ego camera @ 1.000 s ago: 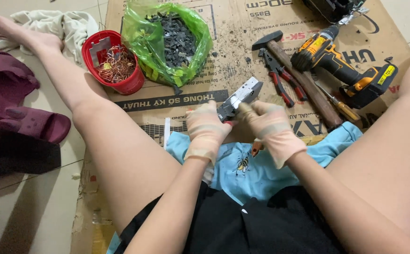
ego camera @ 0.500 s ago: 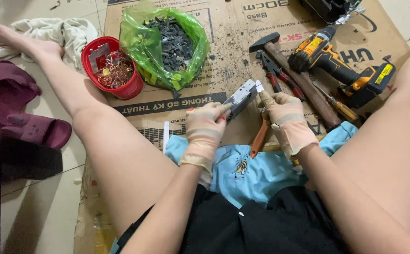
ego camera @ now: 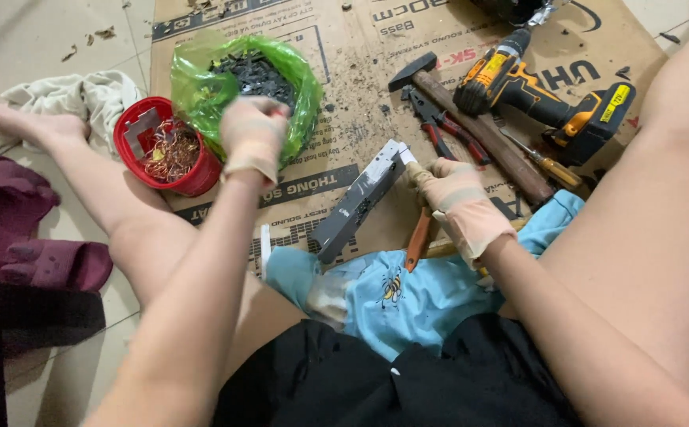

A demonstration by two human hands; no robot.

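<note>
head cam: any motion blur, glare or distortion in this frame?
Head view: the left hand is motion-blurred over the green bag; the right hand on the grey part is sharper. Lighting is soft and even, with faint shadows under the hammer and drill. No strong glare. The wide lens bows the legs at the frame edges.

Light: bright, even, indoor, soft from above | Shadows: faint, short | Glare: sheen on green plastic bag (ego camera: 202, 87) | Blur: left hand (ego camera: 253, 138) motion-smeared; right hand (ego camera: 459, 198) sharp | Edges: slight wide-angle stretch, darker at bottom.
</note>
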